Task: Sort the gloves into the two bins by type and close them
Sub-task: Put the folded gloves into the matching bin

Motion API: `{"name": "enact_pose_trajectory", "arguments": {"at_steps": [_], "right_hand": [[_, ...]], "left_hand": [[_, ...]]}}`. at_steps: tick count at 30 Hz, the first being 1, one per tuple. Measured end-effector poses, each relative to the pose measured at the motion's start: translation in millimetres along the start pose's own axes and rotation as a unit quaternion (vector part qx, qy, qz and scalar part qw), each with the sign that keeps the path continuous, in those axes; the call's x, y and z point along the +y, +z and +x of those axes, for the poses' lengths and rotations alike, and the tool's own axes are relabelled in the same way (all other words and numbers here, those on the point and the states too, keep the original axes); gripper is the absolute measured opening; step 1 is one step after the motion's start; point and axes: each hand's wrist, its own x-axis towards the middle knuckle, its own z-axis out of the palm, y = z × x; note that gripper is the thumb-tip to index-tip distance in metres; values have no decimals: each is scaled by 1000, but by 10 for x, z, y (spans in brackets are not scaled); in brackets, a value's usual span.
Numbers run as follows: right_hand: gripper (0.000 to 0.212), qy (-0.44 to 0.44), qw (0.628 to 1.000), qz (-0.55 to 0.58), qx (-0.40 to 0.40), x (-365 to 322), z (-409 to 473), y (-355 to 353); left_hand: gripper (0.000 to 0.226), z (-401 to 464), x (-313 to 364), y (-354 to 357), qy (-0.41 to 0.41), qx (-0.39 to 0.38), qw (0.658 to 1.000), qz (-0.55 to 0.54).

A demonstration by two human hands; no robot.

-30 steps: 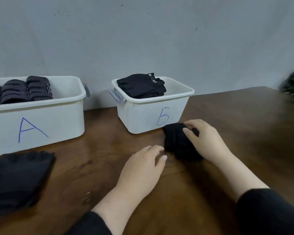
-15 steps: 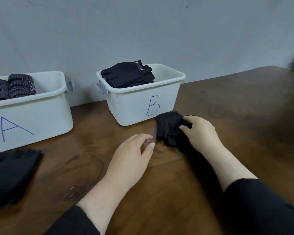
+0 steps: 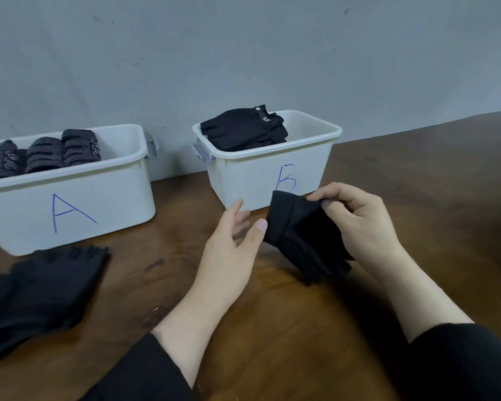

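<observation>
I've lifted the black glove (image 3: 301,235) off the desk (image 3: 272,328); my right hand (image 3: 362,227) pinches it in front of bin B (image 3: 269,169) (its likely home), left hand (image 3: 232,241) beside it, fingers apart, empty.

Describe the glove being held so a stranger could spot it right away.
Find the white bin marked B on the wooden table. Just in front, the right hand pinches a plain black glove off the table; the other loose gloves lie flat, far left.

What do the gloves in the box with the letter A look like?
The gloves in bin A are dark with grey woven stripes, shown best in the head view.
</observation>
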Motion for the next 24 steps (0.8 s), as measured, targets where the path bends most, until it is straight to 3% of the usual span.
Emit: {"name": "enact_pose_trajectory", "arguments": {"at_steps": [3, 7, 9, 14, 17, 19, 21, 24], "right_hand": [[38, 12, 997, -25, -76, -26, -62, 164], [34, 10, 993, -60, -105, -56, -113, 381], [28, -16, 992, -88, -94, -59, -117, 492], [18, -197, 959, -205, 19, -74, -104, 753], [24, -244, 949, -198, -40, -151, -215, 974], [31, -210, 947, -182, -160, -174, -321, 1163], [48, -170, 921, -220, -272, -127, -403, 1346], [62, -166, 878, -299, -334, -41, -438, 1491]], "left_hand": [[53, -6, -17, -95, -21, -16, 998, -52], [19, -71, -73, -199, -38, -14, 992, -117], [9, -79, -105, -279, -56, 33, 988, -139], [7, -111, -99, -579, -39, 213, 962, -165], [17, -231, -133, -710, -50, 234, 950, -200], [21, -366, -207, -775, -65, 199, 972, -106], [22, -535, -249, -872, -50, 175, 982, 53], [22, -774, -187, -1105, 29, 177, 964, 195]]}}
